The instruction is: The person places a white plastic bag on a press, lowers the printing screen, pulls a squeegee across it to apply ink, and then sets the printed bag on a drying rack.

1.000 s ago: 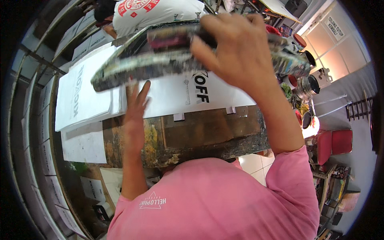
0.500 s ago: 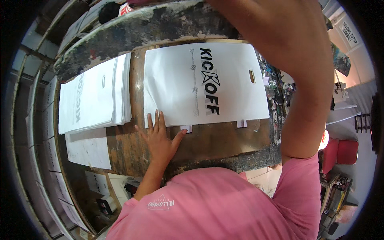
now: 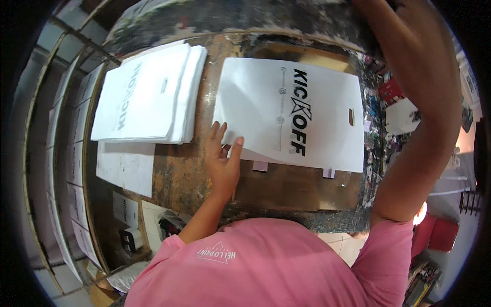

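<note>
A flat white bag (image 3: 250,97) with bold black lettering and a cut-out handle slot lies on the stained wooden board (image 3: 174,174). My left hand (image 3: 223,158) is at its lower left corner, thumb and fingers closed on the edge, and the bag bulges up slightly there. My right arm (image 3: 422,102) reaches up past the top right; its hand is beyond the picture's edge. Across the top spans a dark, paint-crusted frame (image 3: 225,19), blurred and raised off the board.
To the left lies a stack of similar white bags (image 3: 148,97), a pale sheet (image 3: 125,166) partly under it. Small pale tabs (image 3: 260,166) sit along the bag's near edge. A rack (image 3: 56,153) stands far left; a red chair (image 3: 440,235) is at right.
My left hand has gone from lying spread on the bag's corner to gripping its edge. The dark frame sits higher in view, and the whole view has shifted.
</note>
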Demonstrator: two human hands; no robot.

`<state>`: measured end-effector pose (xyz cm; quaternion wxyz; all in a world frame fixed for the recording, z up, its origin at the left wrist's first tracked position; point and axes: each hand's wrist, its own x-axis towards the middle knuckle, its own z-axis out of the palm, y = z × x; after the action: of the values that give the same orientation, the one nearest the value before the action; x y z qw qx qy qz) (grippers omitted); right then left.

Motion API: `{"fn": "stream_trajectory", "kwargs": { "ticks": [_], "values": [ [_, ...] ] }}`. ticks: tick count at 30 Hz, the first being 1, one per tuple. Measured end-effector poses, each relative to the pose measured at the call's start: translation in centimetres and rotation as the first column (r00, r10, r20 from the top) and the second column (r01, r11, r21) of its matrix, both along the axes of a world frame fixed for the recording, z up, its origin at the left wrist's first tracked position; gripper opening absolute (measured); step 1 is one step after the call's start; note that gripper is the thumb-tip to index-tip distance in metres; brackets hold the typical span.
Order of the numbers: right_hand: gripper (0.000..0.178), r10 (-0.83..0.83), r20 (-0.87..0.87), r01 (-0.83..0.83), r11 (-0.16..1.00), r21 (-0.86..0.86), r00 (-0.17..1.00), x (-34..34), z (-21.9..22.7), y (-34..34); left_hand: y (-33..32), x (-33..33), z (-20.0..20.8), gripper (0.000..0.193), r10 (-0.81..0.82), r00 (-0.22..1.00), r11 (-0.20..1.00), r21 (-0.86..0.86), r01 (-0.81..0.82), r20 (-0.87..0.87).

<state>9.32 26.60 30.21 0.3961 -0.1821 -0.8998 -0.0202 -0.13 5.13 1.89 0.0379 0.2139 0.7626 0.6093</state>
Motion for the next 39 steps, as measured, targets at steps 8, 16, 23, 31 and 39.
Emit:
{"fn": "stream_trajectory", "kwargs": {
  "ticks": [8, 16, 23, 31, 39],
  "values": [
    [0.037, -0.061, -0.051, 0.062, 0.998, 0.014, 0.997, -0.9, -0.7, -3.1, -2.3, -4.0, -2.5, 0.041, 0.138, 0.985, 0.989, -0.062, -0.132, 0.107],
    [0.037, -0.021, 0.176, 0.045, 0.990, -0.135, 0.984, -0.8, 1.1, 0.3, -3.2, -5.1, -2.9, 0.038, 0.011, 0.838, 0.868, -0.411, -0.278, -0.545],
    [0.058, -0.052, 0.131, 0.048, 0.998, 0.035, 0.990, 0.7, -0.8, 3.4, -1.4, -5.4, -1.2, 0.037, -0.080, 0.812, 0.922, -0.353, -0.161, -0.578],
    [0.058, 0.040, 0.121, -0.037, 0.999, -0.027, 0.992, -0.5, 0.0, 3.8, 5.8, -7.5, 8.0, 0.039, -0.150, 0.989, 0.983, 0.102, 0.151, -0.018],
    [0.054, 0.072, 0.081, -0.072, 0.997, -0.009, 0.994, -0.2, -0.2, 3.7, -1.7, -12.1, 7.5, 0.039, -0.091, 0.991, 0.936, 0.348, 0.052, 0.097]
  ]
}}
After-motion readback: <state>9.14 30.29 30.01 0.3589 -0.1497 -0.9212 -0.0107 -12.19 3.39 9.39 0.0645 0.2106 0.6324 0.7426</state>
